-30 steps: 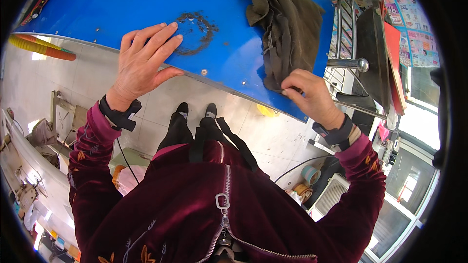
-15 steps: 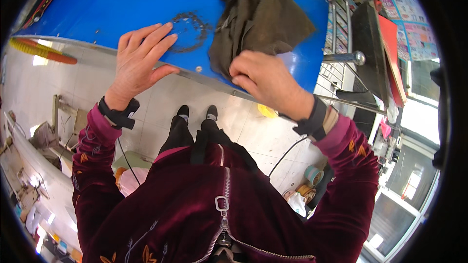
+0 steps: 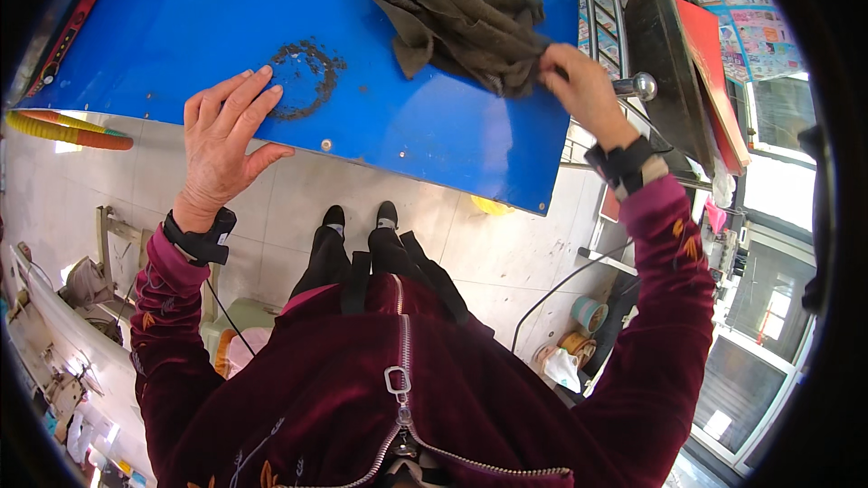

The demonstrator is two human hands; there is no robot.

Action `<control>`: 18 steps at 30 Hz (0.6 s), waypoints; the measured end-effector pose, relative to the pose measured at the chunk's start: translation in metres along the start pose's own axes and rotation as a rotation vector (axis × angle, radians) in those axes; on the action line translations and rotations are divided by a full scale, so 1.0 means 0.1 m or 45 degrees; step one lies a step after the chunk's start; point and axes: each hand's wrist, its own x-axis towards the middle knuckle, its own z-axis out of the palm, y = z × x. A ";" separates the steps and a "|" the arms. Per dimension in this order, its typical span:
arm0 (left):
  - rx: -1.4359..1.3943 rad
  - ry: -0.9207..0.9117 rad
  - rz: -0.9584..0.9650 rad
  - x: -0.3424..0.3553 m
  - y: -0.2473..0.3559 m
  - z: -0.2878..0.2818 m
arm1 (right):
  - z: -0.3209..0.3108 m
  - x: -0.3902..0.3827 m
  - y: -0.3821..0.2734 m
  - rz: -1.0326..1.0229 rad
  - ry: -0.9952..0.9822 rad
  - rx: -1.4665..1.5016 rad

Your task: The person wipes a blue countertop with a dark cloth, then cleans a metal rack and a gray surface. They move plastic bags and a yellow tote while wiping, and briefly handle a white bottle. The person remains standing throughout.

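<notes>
A dark brown cloth (image 3: 461, 14) lies bunched on the right part of the blue tabletop (image 3: 226, 14). My right hand (image 3: 588, 95) is closed on the cloth's right end, near the table's right edge. My left hand (image 3: 226, 131) rests open at the near edge, fingers stretched and thumb apart, with nothing in it. Just beyond its fingertips is a ring of dark crumbly dirt (image 3: 316, 63) on the blue surface.
A metal rack with a round-ended bar (image 3: 642, 87) stands beside the table's right end, with a red board (image 3: 705, 63) behind it. Yellow-orange ribbed tubing (image 3: 72, 131) hangs below the left edge. A bluish tape roll (image 3: 589, 314) sits low at right.
My right hand has moved right and away from me, drawing the cloth off the near edge toward the right end. My left hand stays beside the dirt ring.
</notes>
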 end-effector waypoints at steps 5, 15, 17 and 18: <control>0.018 -0.012 -0.009 0.02 0.01 -0.02 | -0.05 0.44 0.38 0.065 0.061 -0.078; 0.008 -0.002 0.010 0.03 0.02 -0.03 | 0.04 -0.37 -0.42 0.083 -0.075 0.184; 0.023 -0.023 0.004 0.03 0.02 -0.04 | 0.10 -0.55 -0.74 0.116 -0.115 0.278; 0.004 -0.016 0.014 0.03 0.02 -0.04 | 0.14 -0.60 -0.87 0.037 -0.069 0.349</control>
